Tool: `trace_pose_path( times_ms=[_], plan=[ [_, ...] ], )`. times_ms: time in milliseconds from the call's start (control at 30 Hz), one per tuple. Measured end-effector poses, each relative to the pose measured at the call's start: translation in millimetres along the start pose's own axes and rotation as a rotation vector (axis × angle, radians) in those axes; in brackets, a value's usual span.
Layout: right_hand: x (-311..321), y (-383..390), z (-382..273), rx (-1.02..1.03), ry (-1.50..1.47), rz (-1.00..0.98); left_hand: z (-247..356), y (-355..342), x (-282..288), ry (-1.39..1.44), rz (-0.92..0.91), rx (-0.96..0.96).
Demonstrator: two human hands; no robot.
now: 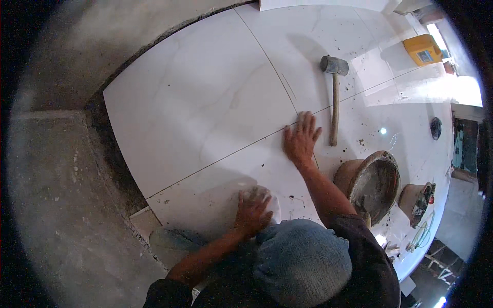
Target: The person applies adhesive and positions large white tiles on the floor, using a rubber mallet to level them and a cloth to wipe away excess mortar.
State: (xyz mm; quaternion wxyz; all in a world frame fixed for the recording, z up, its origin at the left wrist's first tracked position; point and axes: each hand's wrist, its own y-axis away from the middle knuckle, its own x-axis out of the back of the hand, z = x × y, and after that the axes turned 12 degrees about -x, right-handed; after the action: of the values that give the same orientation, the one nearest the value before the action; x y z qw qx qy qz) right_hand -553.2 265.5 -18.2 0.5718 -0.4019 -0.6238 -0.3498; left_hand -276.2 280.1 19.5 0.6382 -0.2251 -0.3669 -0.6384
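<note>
My right hand [303,139] lies with fingers spread on the large white tiles [205,97], where several joints meet. Nothing shows in its grasp. Closer to me, my left hand [252,214] rests low over a nearer tile [205,192], its fingers stretched out and slightly blurred. A pale whitish patch [275,206] shows beside those fingers; I cannot make out what it is. To the right of my right hand lies a mallet [335,97] with a dark head and a wooden handle.
A mortar-stained round tub [354,177] stands right of my right forearm, beside a smaller bucket [411,197]. A yellow jerrycan [423,50] is at the far right. Bare concrete [67,205] and a dark gap [115,149] border the tiles on the left. Blue denim [303,264] covers the near foreground.
</note>
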Motion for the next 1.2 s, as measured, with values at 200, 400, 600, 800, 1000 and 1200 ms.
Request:
trace_pose_path(
  times_ms=[200, 400, 600, 800, 1000, 1200],
  plan=[
    [3, -14, -26, 0.159, -0.076, -0.07, 17, 20, -16, 0.094, -0.3, -0.304],
    [5, -41, -39, 0.141, -0.022, -0.069, 31, 86, -79, 1.097, 0.023, -0.142],
    [3, -77, -67, 0.305, -0.034, -0.101, 19, 40, 49, 1.012, -0.112, -0.152],
    [-5, -144, -118, 0.432, 0.0, -0.116, -144, -19, 134, 0.231, 0.69, 0.41],
    [-18, -207, -189, 0.501, 0.001, -0.1, -310, 64, 166, -0.54, 0.609, 1.1],
    [-35, -263, -243, 0.493, -0.015, -0.055, -339, 92, 192, -0.299, 0.665, 1.193]
  ],
)
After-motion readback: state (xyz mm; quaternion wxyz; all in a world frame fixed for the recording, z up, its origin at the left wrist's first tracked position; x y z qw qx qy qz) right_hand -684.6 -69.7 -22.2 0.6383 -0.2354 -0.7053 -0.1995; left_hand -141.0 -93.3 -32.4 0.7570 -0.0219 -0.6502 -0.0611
